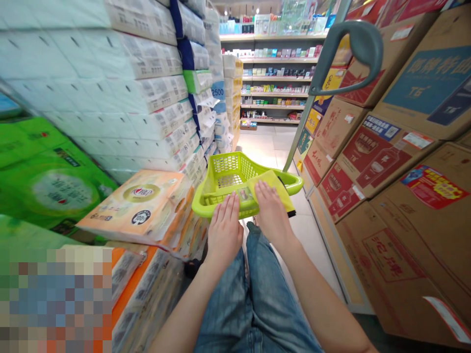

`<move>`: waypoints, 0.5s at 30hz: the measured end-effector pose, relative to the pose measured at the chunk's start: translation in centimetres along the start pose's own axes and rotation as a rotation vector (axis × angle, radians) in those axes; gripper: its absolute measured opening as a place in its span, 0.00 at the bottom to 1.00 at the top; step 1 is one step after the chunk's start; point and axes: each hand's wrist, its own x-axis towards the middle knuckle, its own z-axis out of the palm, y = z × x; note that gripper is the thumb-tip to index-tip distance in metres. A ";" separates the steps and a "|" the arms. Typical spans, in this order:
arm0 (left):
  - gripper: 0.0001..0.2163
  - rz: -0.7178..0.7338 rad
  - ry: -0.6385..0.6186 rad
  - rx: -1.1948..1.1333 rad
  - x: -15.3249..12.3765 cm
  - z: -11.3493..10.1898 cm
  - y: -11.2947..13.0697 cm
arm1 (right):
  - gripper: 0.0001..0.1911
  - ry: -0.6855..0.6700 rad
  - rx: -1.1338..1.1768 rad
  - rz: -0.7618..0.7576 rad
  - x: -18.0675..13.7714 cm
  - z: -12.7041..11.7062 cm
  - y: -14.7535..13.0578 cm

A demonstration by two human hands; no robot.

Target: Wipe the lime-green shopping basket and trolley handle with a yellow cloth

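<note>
A lime-green plastic shopping cart (215,179) with a perforated basket stands in front of my legs. My left hand (225,225) grips its near bar, fingers close together over the top. Right of it, my right hand (270,208) holds a yellow cloth (277,189) against the same bar, its fingers extended over the fabric. The cloth has a dark edge and hangs past the bar's near side. Between the hands, a small printed label (243,195) shows on the bar. Inside the basket I see only the perforated walls and bottom.
White tissue packs (110,103) are stacked high on the left, with an orange tissue pack (138,203) lower down. Cardboard cartons (401,235) line the right side, below a grey loop handle (346,59) on a post. Stocked shelves (272,83) stand beyond the tiled aisle.
</note>
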 end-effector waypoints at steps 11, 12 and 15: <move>0.32 0.023 0.005 0.031 -0.3 -0.1 -0.2 | 0.38 0.019 0.050 0.140 0.3 -1.7 4.7; 0.33 0.021 0.013 0.029 -0.3 -0.1 -0.1 | 0.37 0.033 0.023 0.167 0.4 -1.6 4.2; 0.33 0.020 0.032 0.017 -0.3 0.0 -0.1 | 0.35 0.070 -0.020 0.120 0.1 -0.4 1.0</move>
